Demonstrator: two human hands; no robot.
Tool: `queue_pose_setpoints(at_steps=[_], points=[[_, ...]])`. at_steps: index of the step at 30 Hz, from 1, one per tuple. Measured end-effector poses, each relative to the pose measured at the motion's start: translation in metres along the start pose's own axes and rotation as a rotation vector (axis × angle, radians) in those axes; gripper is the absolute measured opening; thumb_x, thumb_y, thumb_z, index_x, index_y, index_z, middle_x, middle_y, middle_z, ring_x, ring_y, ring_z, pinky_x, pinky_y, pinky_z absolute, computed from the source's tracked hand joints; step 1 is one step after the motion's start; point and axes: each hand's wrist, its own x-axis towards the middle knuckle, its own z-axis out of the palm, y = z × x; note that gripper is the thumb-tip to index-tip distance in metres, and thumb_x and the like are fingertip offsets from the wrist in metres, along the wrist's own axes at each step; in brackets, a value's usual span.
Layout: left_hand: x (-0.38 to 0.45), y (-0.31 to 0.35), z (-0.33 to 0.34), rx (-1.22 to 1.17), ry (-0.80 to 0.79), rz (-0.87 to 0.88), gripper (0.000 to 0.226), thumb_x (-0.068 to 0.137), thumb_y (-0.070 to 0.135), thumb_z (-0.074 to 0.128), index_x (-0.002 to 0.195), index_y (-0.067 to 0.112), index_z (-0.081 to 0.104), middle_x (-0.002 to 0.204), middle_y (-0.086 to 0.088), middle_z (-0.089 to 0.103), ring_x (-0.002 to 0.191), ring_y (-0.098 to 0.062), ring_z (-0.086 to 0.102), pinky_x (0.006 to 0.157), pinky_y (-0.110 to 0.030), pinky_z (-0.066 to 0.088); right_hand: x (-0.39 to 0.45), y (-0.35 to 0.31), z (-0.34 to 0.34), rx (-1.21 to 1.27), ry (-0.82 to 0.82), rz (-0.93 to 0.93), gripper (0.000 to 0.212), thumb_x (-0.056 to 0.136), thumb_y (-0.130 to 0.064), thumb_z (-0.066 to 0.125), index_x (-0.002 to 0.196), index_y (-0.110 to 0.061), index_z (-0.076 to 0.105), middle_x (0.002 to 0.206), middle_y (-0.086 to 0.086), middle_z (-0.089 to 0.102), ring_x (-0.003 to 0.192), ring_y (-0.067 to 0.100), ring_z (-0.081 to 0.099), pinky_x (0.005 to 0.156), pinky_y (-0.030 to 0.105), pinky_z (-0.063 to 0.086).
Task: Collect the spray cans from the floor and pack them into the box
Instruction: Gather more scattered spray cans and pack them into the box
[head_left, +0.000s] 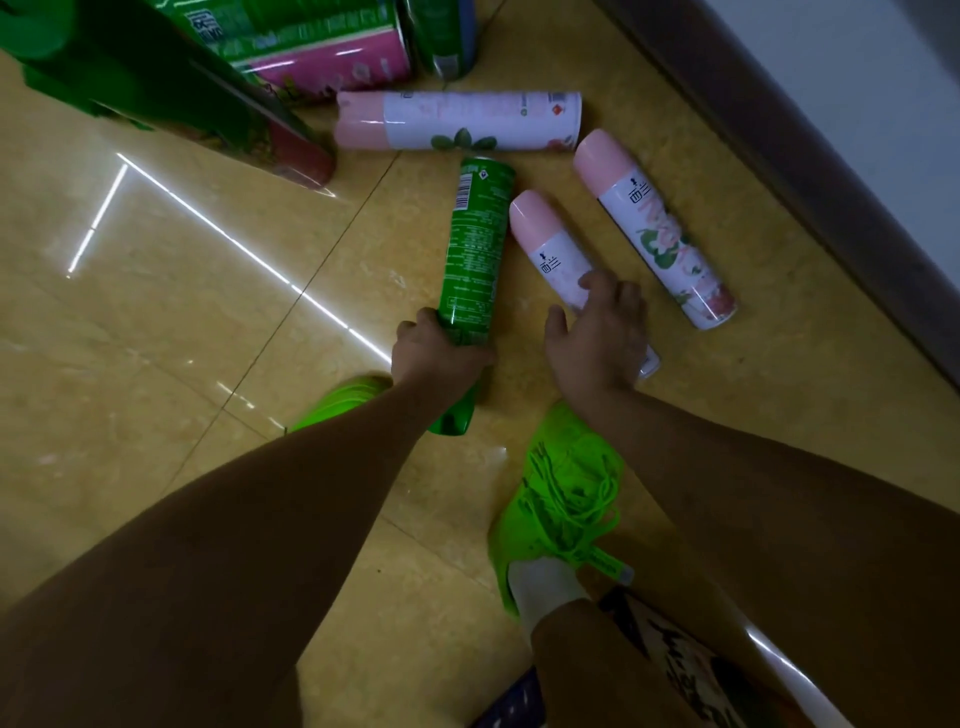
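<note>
Green spray can lies on the tan tiled floor, its flat base end pointing away toward the top of the view; the left hand grips it round the lower body with fingers curled about it, and the cap end shows just past the wrist. Right hand sits on the middle pink-capped can, thumb spread to one side and fingers draped over the white body; whether the fingers actually close round it, cannot tell. This can lies with its pink cap away from the person, just beside the green one, not touching it so far as visible. Third can, pink-capped can by the wall, lies well right of the hands, roughly parallel to the middle one, close to the dark skirting board. Fourth, a crosswise pink-capped can, lies across the far ends of the others, cap to the left, its side very near the base of the green can. Beyond it stand shrink-wrapped packs of cans, green and pink. Green carton sits at upper left, tilted, one flap end reaching the floor near the crosswise can. Two neon green shoes are planted on the floor under the forearms. Bright light streaks reflect off the glossy tiles at left.
</note>
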Motion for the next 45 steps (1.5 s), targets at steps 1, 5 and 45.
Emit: queue_pose_setpoints(at_steps=[1, 5, 45], points=[[0.000, -0.002, -0.002, -0.004, 0.008, 0.011, 0.074, 0.067, 0.047, 0.080, 0.125, 0.012, 0.051, 0.112, -0.011, 0.054, 0.099, -0.031, 0.058, 0.087, -0.044, 0.053, 0.002, -0.001, 0.000, -0.075, -0.013, 0.002, 0.052, 0.084, -0.028, 0.069, 0.129, -0.009, 0.051, 0.125, 0.020, 0.053, 0.114, 0.040, 0.049, 0.091, 0.044, 0.040], [-0.001, -0.007, -0.005, -0.047, 0.007, 0.045, 0.068, 0.071, 0.044, 0.079, 0.124, 0.012, 0.051, 0.109, -0.007, 0.053, 0.096, -0.027, 0.056, 0.085, -0.043, 0.054, 0.016, 0.001, 0.005, -0.240, -0.217, 0.069, 0.077, 0.085, -0.031, 0.069, 0.148, -0.014, 0.028, 0.142, 0.014, 0.042, 0.130, 0.035, 0.038, 0.101, 0.046, 0.035], [-0.145, 0.121, -0.133, 0.409, -0.354, 0.491, 0.069, 0.057, 0.055, 0.076, 0.110, 0.016, 0.057, 0.098, -0.005, 0.065, 0.085, -0.025, 0.065, 0.074, -0.040, 0.059, -0.137, -0.015, -0.179, 0.668, 0.395, 0.715, 0.059, 0.071, -0.031, 0.085, 0.118, -0.019, 0.052, 0.106, 0.003, 0.069, 0.096, 0.027, 0.064, 0.067, 0.027, 0.039]])
